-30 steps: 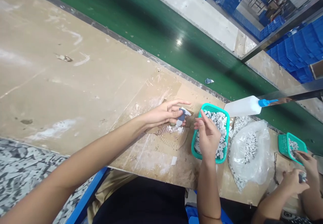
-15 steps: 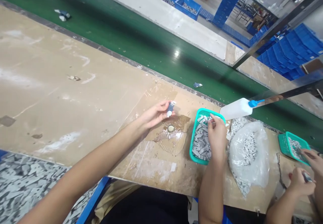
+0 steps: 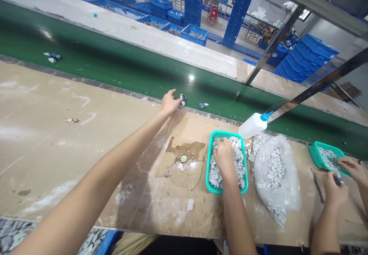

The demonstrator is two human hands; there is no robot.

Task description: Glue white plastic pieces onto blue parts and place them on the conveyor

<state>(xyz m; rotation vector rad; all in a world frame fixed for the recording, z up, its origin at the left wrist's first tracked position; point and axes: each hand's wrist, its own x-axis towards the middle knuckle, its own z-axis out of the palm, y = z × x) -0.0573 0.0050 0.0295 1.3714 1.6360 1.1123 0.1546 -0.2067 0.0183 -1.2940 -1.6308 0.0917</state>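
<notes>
My left hand (image 3: 170, 102) is stretched out to the near edge of the green conveyor belt (image 3: 129, 73), its fingers apart. Right beside its thumb, on the belt, is a small dark blue and white plastic part (image 3: 183, 99). My right hand (image 3: 224, 156) reaches into a turquoise basket (image 3: 212, 188) of small grey and white plastic pieces (image 3: 239, 163). Its fingers are bent and spread over the pieces, and I see nothing held in them. Between my arms, a round cap-like dish (image 3: 183, 158) sits on a wet, glue-stained piece of cardboard (image 3: 191, 176).
A white squeeze bottle (image 3: 253, 126) with a blue nozzle leans behind the basket. To its right lies a clear plastic bag (image 3: 291, 186) of pieces. Farther right, a co-worker's hands (image 3: 335, 188) work at another turquoise basket (image 3: 315, 159). Two more parts rest on the belt. A metal post (image 3: 273, 46) rises beyond.
My left hand has moved forward from above the cardboard to the belt, and the blue and white part it held now lies there. My right hand has gone deeper into the basket. The view has tilted up.
</notes>
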